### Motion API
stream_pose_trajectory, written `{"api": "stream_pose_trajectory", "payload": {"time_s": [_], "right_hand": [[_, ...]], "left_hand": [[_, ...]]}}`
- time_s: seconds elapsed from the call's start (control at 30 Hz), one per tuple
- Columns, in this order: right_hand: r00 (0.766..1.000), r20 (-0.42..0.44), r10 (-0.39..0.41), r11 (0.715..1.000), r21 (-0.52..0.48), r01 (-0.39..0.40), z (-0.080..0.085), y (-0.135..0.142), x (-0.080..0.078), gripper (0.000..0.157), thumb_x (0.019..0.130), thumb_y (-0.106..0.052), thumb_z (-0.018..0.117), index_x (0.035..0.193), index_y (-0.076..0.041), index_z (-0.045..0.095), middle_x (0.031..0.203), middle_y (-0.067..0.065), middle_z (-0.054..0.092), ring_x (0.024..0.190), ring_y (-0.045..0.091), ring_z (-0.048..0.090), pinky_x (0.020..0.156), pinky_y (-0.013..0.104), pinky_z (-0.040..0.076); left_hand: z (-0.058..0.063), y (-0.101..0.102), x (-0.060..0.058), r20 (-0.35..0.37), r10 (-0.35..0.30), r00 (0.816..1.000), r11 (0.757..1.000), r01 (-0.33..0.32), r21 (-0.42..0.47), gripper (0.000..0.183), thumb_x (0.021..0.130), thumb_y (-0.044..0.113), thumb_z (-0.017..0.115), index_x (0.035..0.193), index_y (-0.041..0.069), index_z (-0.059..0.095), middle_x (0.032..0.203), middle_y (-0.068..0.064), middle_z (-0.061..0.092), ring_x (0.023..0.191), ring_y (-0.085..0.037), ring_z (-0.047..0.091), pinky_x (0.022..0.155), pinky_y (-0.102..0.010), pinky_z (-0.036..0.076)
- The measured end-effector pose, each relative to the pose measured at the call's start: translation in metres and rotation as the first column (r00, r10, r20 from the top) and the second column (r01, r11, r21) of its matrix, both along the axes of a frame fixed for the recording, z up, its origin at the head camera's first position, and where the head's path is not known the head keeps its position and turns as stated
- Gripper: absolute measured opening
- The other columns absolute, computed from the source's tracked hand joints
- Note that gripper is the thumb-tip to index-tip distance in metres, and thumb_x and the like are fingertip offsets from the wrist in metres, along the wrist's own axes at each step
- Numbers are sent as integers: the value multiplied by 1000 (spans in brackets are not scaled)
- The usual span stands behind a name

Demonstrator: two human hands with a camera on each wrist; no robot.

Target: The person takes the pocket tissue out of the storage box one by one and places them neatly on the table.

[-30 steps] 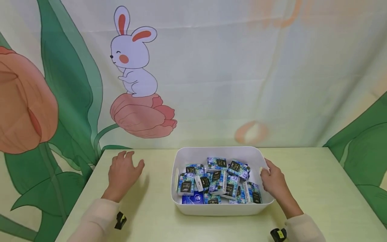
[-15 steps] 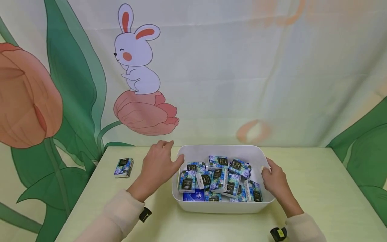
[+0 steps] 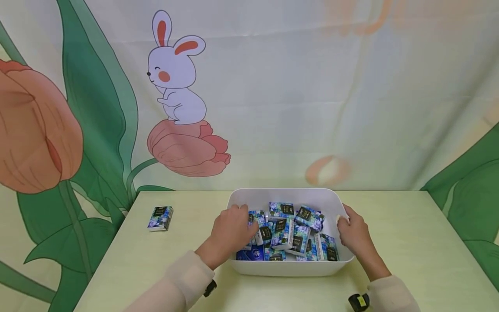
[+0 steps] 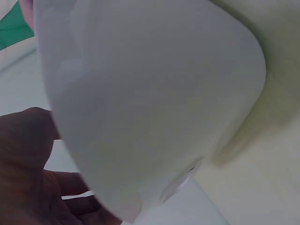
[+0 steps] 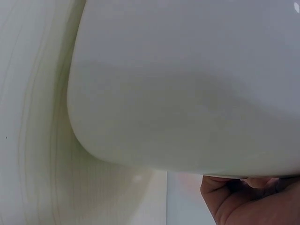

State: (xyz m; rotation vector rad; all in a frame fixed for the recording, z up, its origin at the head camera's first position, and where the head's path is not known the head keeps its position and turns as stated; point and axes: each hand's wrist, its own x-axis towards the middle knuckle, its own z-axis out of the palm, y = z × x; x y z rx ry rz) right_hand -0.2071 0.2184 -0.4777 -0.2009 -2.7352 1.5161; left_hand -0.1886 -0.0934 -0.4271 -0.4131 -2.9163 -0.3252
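Observation:
A white plastic bin (image 3: 288,269) stands on the table, holding several blue floral pocket tissue packs (image 3: 282,233) with black labels. My left hand (image 3: 231,229) reaches over the bin's left wall, thumb and fingers apart above the packs at that end. It covers part of those packs, and its fingertips are partly hidden behind the wall in the left wrist view. My right hand (image 3: 354,229) grips the bin's right side at the handle, thumb toward the inside, as the right wrist view also shows from below the rim. One tissue pack (image 3: 160,218) lies alone at the table's far left.
The pale yellow-green table (image 3: 413,242) ends at a cloth backdrop (image 3: 273,108) printed with a rabbit and tulips. Near the bin's front left, a plain blue pack (image 3: 255,253) lies under the floral ones. A dark wrist device (image 3: 358,302) sits by the right sleeve.
My left hand has moved right from the table's far left, leaving a tissue pack there, and now reaches into the bin's left end. My right hand has stayed on the bin.

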Motion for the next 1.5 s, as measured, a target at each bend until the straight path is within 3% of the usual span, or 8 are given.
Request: {"api": "stream_pose_trajectory", "payload": {"time_s": [0.17, 0.27, 0.57, 0.8, 1.03, 1.2, 1.3, 1.5], "right_hand": [[1000, 5, -1, 1000, 2, 1, 1, -1, 0, 52, 100, -11, 39, 151, 0, 41, 71, 16, 58, 47, 17, 51, 45, 31, 45], [1000, 10, -2, 1000, 2, 2, 2, -1, 1, 53, 100, -12, 38, 151, -1, 41, 71, 15, 58, 47, 17, 51, 45, 31, 45], [1000, 9, 3, 1000, -17, -2, 3, -5, 2, 53, 100, -12, 39, 152, -2, 41, 74, 19, 59, 48, 17, 52, 46, 31, 46], [1000, 7, -1, 1000, -3, 1, 5, -5, 2, 53, 100, -13, 39, 152, -1, 40, 78, 20, 60, 48, 17, 52, 46, 31, 46], [1000, 7, -3, 1000, 2, 3, 3, -6, 3, 52, 100, -12, 40, 151, 0, 41, 75, 18, 59, 47, 17, 51, 46, 32, 45], [1000, 9, -8, 1000, -1, 8, 0, -5, 2, 52, 100, -12, 40, 151, -1, 41, 76, 20, 60, 47, 17, 52, 45, 31, 46], [1000, 13, -8, 1000, 5, 8, 0, -4, 2, 53, 99, -12, 39, 151, 0, 41, 78, 20, 61, 48, 17, 52, 45, 31, 46], [1000, 17, -11, 1000, 9, 11, 2, -3, 2, 54, 99, -11, 39, 152, 0, 40, 79, 21, 61, 49, 18, 52, 46, 31, 46]], "left_hand": [[-9, 6, 4, 68, 26, 997, 995, -19, -95, 36, 90, 30, 73, 70, 4, 58, 62, -5, 49, 52, -16, 50, 49, -36, 53], [-12, 9, 6, 27, -9, 1000, 984, 14, -178, 38, 88, 28, 72, 61, 8, 54, 59, -3, 49, 52, -16, 51, 50, -36, 53], [-17, 12, 14, -19, -73, 997, 913, 59, -404, 42, 90, 29, 71, 57, 11, 54, 54, -2, 51, 50, -15, 51, 50, -33, 52], [-27, 9, 10, -64, -83, 995, 953, 60, -296, 28, 78, 20, 80, 63, 8, 60, 57, -4, 57, 53, -20, 58, 52, -36, 52], [-27, 7, 5, -50, -70, 996, 971, 57, -232, 37, 71, 31, 86, 77, 4, 61, 64, -9, 52, 58, -24, 54, 56, -37, 46], [-13, 6, 7, -86, -59, 995, 973, 38, -229, 33, 74, 25, 82, 70, 5, 56, 64, -7, 42, 57, -20, 43, 49, -32, 43], [0, 1, 7, -86, -32, 996, 988, 18, -156, 33, 76, 22, 80, 69, 6, 52, 67, -9, 43, 60, -22, 44, 46, -32, 45], [26, -23, -3, -64, 36, 997, 998, -33, 55, 34, 81, 24, 76, 100, -2, 68, 96, -19, 61, 79, -29, 58, 62, -41, 55]]}}
